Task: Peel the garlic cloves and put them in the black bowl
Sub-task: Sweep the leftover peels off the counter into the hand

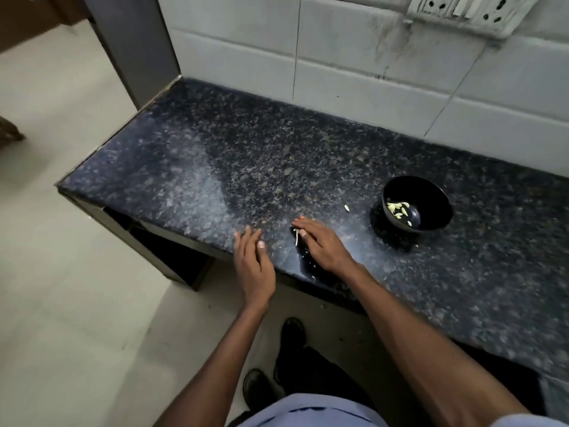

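The black bowl [431, 192] stands on the dark granite counter [246, 155] to the right, with several peeled pale garlic cloves [397, 208] inside. One loose clove [347, 208] lies on the counter just left of the bowl. My right hand [320, 241] lies flat near the front edge, fingers straight, and a thin pale stem scrap [296, 236] shows at its thumb. My left hand [254, 263] hovers at the counter's front edge with fingers straight and holds nothing.
A tiled wall [369, 57] runs behind the counter, with a socket plate [468, 10] at the upper right. The counter ends at its left corner [61, 184] over pale floor. My black shoes [292, 334] stand below the front edge.
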